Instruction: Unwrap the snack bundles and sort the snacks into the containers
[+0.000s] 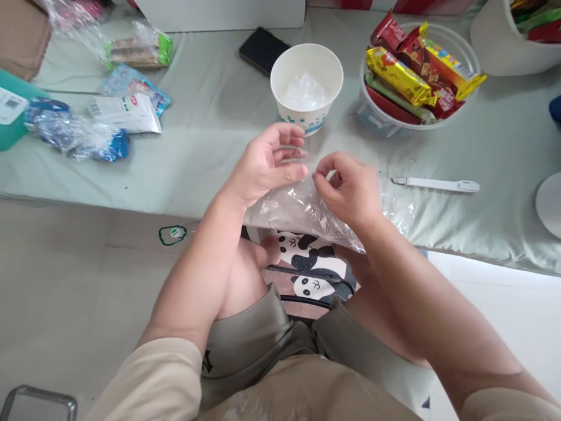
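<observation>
My left hand (274, 161) is raised just in front of a white paper cup (307, 108), its fingers apart and nothing visible in them. The cup stands upright and has clear crumpled plastic (304, 92) inside. To the right, my right hand (348, 186) has thumb and index finger curled nearly together; whatever lies between them is too small or blurred to tell. Clear plastic film (302, 204) spreads beneath both hands at the table's front edge. A white utility knife (436, 185) lies right of my right hand.
Behind the cup lies a black phone (263, 49). A clear tub (366, 108) of wrapped snacks stands at the right, with a white bucket (495, 41) beyond. Wrapped packets (127, 114) and a teal container (13, 111) sit on the left of the cloth-covered table (193, 152).
</observation>
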Motion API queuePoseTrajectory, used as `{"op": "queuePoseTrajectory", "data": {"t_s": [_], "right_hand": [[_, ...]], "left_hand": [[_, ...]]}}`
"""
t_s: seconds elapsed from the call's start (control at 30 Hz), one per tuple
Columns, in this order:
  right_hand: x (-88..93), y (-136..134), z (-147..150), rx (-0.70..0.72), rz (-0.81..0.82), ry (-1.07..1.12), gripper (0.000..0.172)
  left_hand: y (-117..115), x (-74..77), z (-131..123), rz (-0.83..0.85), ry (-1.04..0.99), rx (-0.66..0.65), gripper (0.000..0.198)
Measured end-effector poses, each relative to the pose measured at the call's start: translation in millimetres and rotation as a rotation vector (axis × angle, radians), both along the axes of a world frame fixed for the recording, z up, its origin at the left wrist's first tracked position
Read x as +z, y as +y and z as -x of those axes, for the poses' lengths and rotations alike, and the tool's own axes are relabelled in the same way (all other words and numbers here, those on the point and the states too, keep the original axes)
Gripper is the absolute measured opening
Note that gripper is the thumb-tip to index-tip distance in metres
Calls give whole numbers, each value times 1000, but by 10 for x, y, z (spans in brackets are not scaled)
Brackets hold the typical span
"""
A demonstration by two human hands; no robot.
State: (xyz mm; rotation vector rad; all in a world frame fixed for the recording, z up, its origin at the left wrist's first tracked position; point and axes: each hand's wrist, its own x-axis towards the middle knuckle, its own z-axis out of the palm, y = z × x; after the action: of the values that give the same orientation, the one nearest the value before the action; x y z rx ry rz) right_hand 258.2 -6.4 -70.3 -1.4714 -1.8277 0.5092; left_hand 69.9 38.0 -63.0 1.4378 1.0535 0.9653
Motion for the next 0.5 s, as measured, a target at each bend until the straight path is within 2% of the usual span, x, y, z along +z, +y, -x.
{"op": "queuePoseTrajectory", "data": {"t_s": [0.1,0.27,0.43,0.5], "right_hand": [[11,-41,-10,-76,-185,-26,11],[5,-82,-16,-67,-426,-74,27],[-18,-81,-55,-34,-433,-88,26],[-49,-80,-76,16,-447,-94,23]], "left_hand": [[-29,-43,-41,6,76,-26,39],[-114,-21,-159,-112,77,25,27],[-165,28,-206,-172,43,44,26],[-176,35,-210,-183,71,69,20]]}}
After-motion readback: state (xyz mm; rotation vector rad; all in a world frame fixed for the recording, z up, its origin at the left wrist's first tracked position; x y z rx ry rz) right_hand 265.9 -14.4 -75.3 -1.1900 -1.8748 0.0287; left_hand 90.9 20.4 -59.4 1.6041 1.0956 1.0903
